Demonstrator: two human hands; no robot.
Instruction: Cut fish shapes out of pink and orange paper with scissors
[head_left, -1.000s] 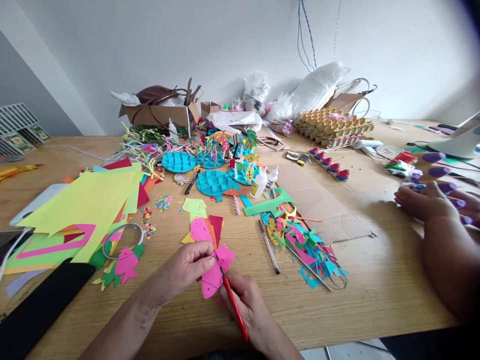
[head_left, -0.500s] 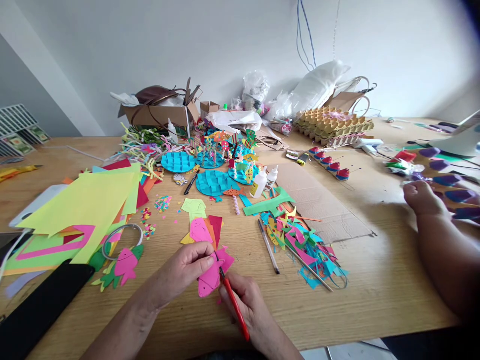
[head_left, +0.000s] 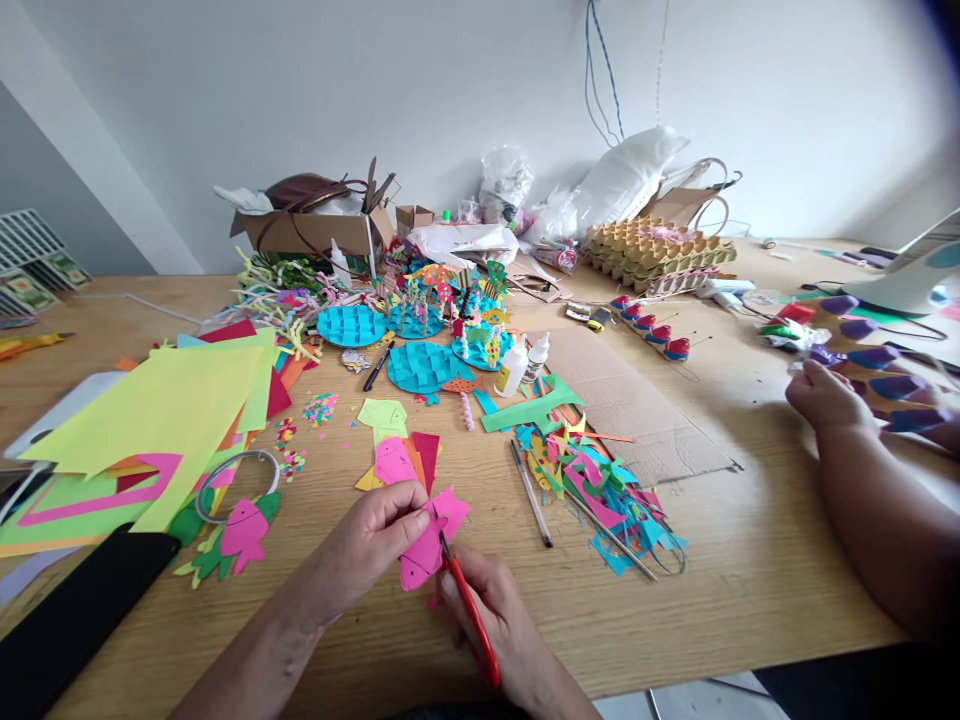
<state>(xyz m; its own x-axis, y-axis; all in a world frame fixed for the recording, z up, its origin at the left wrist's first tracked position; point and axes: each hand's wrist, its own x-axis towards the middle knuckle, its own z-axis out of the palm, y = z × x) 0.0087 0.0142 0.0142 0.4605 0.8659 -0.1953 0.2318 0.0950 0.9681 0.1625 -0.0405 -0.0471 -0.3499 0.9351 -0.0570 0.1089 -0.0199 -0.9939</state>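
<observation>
Between thumb and fingers, my left hand (head_left: 386,535) pinches a pink paper fish (head_left: 421,562) with a drawn eye and outline. My right hand (head_left: 491,610) is closed around red-handled scissors (head_left: 472,615), whose blades are parted at the edge of the pink paper. Just beyond lie another pink fish cutout (head_left: 393,460), pieces of red and orange paper (head_left: 426,458), and a light green fish cutout (head_left: 384,412). A pen (head_left: 531,493) rests to the right of my hands.
Coloured scraps (head_left: 600,480) and cardboard (head_left: 637,410) lie right of centre. Paper sheets (head_left: 165,400) are at left. Glue bottles (head_left: 512,368) stand near blue paper discs (head_left: 424,368). Another person's hand (head_left: 829,395) holds a painted egg carton (head_left: 877,355) at right.
The scissors' handles have spread apart and the blades have opened. The pink fish paper has turned slightly in my left hand. The view has shifted a little.
</observation>
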